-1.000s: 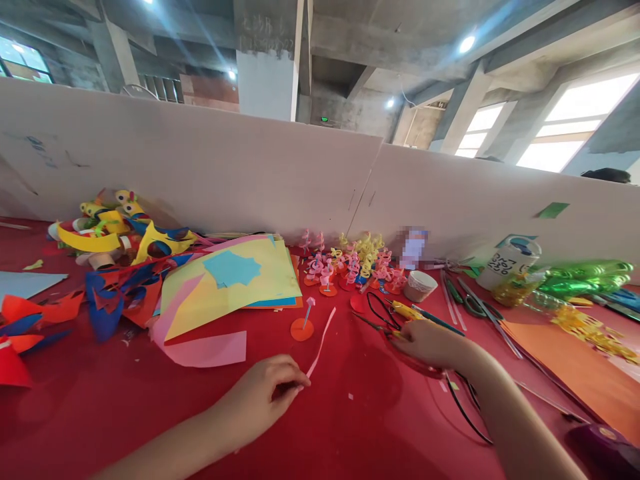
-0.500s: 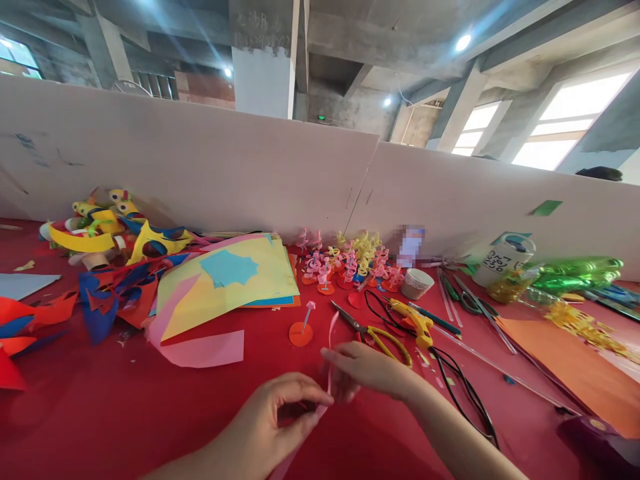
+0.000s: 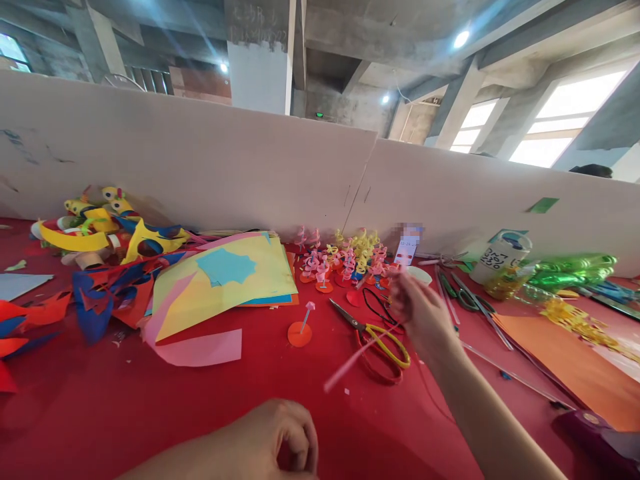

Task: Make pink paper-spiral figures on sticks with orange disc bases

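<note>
My right hand (image 3: 423,310) is raised over the tools, its fingers pinched. A narrow pink paper strip (image 3: 356,359) hangs from it toward the lower left, slightly blurred and crossing the scissors' handles. Beneath it lie scissors (image 3: 357,325) with yellow and red handles, blades partly apart, tips to the upper left. Near the bottom edge is my left hand (image 3: 285,433), fingers curled inward; its fingertips and anything in them are hidden. Ahead of both hands stands an orange paper disc (image 3: 299,335) with a thin upright stem and a small folded pink top (image 3: 311,306).
Curled pink and yellow paper pieces (image 3: 345,257) cluster against the white partition (image 3: 210,153). Coloured sheets (image 3: 270,267) and paper scraps lie left. On the right are green-handled scissors (image 3: 467,300), a white cup (image 3: 420,275), orange paper (image 3: 565,373) and a marked container (image 3: 500,257).
My right hand has moved up and right, carrying the pink strip away from my left hand. My left hand has shifted slightly down. The yellow glue gun is now covered by my right hand.
</note>
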A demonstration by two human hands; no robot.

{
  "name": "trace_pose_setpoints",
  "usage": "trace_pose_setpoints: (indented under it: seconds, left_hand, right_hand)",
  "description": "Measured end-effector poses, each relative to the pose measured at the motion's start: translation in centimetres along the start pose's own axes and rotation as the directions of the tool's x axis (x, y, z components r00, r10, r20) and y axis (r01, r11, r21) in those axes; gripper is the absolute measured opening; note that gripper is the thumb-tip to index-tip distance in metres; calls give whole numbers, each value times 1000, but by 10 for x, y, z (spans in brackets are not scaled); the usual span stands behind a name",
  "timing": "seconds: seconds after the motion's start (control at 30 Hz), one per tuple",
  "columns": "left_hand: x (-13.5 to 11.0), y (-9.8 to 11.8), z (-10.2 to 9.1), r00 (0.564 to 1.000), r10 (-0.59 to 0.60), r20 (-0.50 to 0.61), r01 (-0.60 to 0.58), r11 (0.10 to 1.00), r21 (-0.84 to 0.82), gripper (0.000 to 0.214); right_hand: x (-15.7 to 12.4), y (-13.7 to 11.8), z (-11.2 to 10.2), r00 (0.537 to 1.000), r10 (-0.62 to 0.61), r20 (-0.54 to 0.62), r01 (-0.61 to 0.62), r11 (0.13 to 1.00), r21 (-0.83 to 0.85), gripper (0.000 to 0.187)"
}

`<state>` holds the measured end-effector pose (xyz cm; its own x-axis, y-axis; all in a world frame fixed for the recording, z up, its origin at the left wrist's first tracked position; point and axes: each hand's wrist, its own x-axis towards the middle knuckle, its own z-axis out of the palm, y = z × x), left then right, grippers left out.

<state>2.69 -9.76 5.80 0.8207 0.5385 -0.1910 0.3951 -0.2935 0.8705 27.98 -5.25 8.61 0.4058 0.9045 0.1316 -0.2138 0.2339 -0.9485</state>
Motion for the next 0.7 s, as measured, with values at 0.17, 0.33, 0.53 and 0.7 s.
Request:
trace_pose_setpoints:
  seconds: [0.17,0.33,0.53,0.7]
  left_hand:
    - [-8,9,-11,989,-98,107,74,975,209,17]
    - [-17,14,-50,925,-164,342,93,972,216,20]
    - [-3,-16,-106,836,106,-538,246,804,541,23]
    - [36,-37,-93,823,84,-562,183,897,402,26]
  right_hand:
    - [-12,-41,-4,849,-469,-243,471,880,-55,19]
    - [-50,-62,8,756,-621,-206,550,774,-315,10]
    - [-57,-41,14,591,378,713,173,804,-569,24]
    - [-51,24,33,352,606,713,128,723,-678,27]
